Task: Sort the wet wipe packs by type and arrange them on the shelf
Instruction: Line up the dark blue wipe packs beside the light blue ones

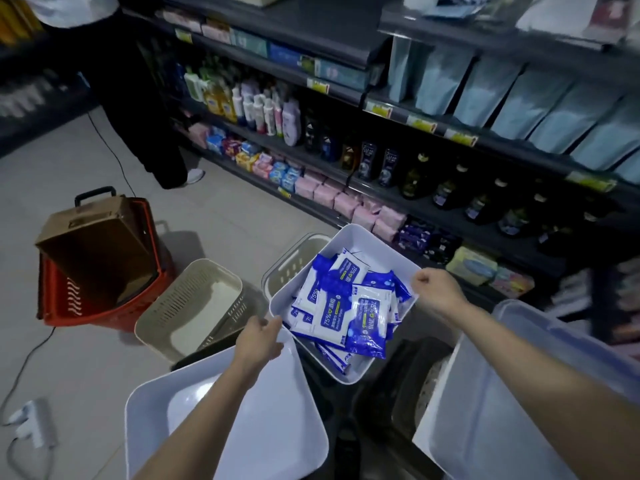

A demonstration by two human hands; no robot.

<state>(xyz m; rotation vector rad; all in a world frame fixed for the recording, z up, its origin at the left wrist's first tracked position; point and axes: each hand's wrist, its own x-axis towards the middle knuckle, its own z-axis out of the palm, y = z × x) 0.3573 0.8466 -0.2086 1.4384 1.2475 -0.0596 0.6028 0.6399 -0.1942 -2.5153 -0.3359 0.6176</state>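
At frame centre, left hand (260, 341) and right hand (438, 289) grip opposite rims of a white rectangular plastic tub (360, 237) holding blue-and-white wet wipe packs (341, 306) (soft, slippery, likely light; best pinched edgewise).

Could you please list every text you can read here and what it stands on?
"75%": wet wipe pack in the white bin, repeated on neighbouring packs.
Smaller print on the packs: blurred.
Yellow shelf price tags: too small to read.
Labels on the dark bottles: unreadable.
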